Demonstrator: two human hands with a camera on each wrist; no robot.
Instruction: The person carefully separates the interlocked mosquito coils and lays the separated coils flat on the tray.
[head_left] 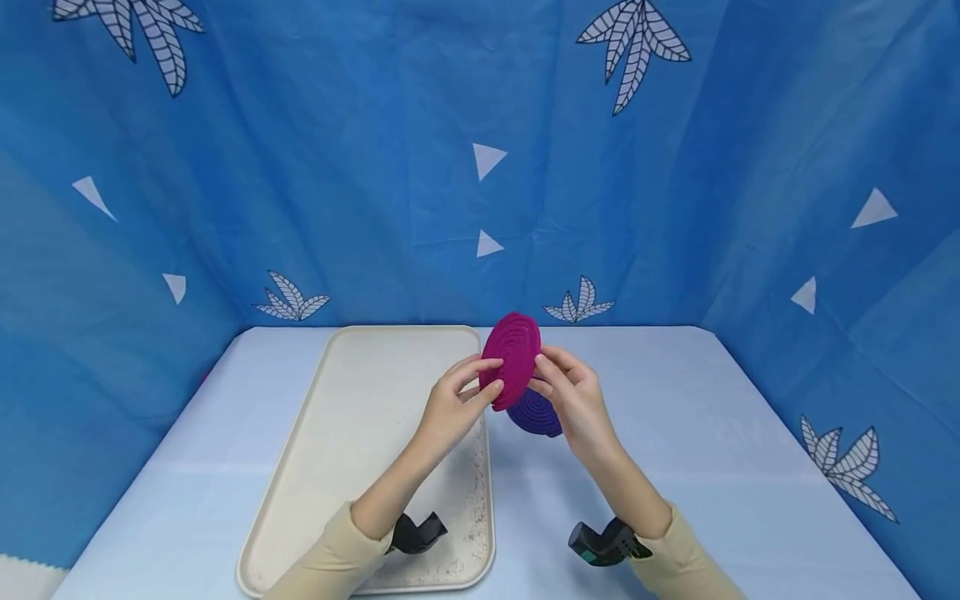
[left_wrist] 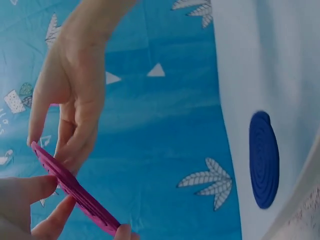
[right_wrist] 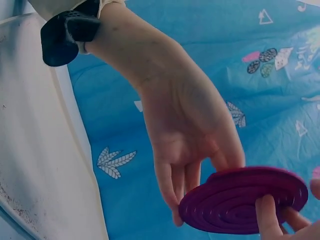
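A magenta coaster [head_left: 513,358], flat and round with spiral ridges, is held up tilted between both hands. My left hand [head_left: 450,400] pinches it by the left and lower edge, thumb on the near face. On the opposite side my right hand [head_left: 577,400] grips the right edge between thumb and fingers. Seen from the left wrist, the coaster [left_wrist: 75,190] appears nearly edge-on; in the right wrist view its ridged face [right_wrist: 240,205] shows. A dark blue coaster [head_left: 534,412] of the same pattern lies on the table behind, partly hidden by the right hand and the magenta one.
A cream tray [head_left: 375,433] with a raised rim and brown-speckled wear lies under the left forearm. The white-covered table [head_left: 697,433] extends to the right. Blue patterned cloth [head_left: 405,167] hangs around the back and sides.
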